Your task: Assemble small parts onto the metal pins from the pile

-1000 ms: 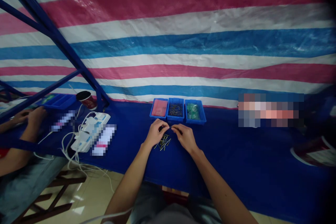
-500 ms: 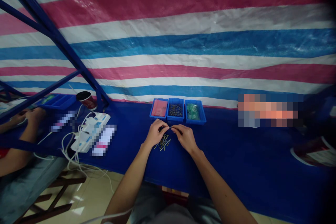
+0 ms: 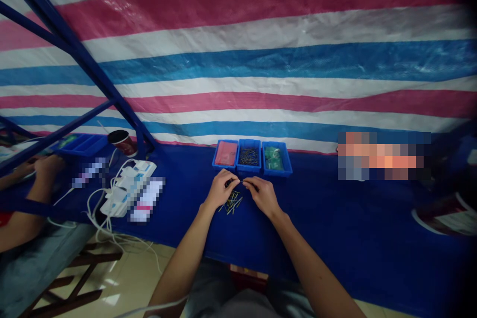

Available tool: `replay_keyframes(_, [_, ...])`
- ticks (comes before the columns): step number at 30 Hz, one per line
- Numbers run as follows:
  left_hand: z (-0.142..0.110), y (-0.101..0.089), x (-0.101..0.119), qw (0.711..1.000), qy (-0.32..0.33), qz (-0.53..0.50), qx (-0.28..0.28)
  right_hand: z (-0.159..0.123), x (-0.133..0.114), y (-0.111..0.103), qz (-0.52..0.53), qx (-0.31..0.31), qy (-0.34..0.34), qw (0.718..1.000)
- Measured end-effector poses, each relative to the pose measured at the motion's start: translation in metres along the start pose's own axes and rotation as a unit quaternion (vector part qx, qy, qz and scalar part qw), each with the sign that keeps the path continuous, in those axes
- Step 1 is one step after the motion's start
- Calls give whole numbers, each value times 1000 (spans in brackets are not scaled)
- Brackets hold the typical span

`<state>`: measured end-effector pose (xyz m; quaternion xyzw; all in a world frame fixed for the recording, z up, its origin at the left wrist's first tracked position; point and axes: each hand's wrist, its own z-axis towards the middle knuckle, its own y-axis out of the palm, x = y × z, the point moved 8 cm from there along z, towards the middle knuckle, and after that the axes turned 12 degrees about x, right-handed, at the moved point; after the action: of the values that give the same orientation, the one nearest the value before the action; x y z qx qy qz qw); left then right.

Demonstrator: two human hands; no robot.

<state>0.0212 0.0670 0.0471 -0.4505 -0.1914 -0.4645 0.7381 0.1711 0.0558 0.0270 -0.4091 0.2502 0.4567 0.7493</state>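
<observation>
My left hand (image 3: 220, 190) and my right hand (image 3: 263, 194) are close together over the blue table, fingertips almost meeting. Both are closed in a pinch around something small and thin, too tiny to name. Just below the fingers lies a loose pile of thin, nail-like metal pieces (image 3: 232, 202), brass and silver in colour. Behind my hands stand three blue trays side by side. Pinkish-red flat packets (image 3: 225, 153) fill the left one, dark nail-like pieces (image 3: 249, 155) the middle one, and green items in clear plastic (image 3: 275, 158) the right one.
To the left are a white power strip (image 3: 128, 188) with tangled cables, a dark red cup (image 3: 128, 147) and blurred-out phones. Another person's hands (image 3: 46, 166) work beyond the blue metal frame (image 3: 93, 77). A red container (image 3: 449, 216) stands at the far right.
</observation>
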Motion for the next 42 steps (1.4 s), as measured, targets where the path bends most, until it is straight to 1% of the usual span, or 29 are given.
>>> replay_keyframes(9, [-1, 1, -2, 1000, 0, -2, -8, 0, 0, 1, -1, -1, -3, 1000])
replay_keyframes(20, [-1, 2, 3, 1000, -1, -19, -23, -1, 0, 1, 5, -5, 1, 1000])
replay_keyframes(29, [0, 1, 2, 1000, -7, -21, -16, -1, -3, 1, 5, -8, 0, 1000])
replay_keyframes(35, [-1, 0, -1, 1000, -18, -19, 8, 0, -3, -1, 1, 2, 3, 1000])
replay_keyframes(42, [-1, 0, -1, 1000, -13, -8, 1, 0, -4, 0, -2, -9, 3, 1000])
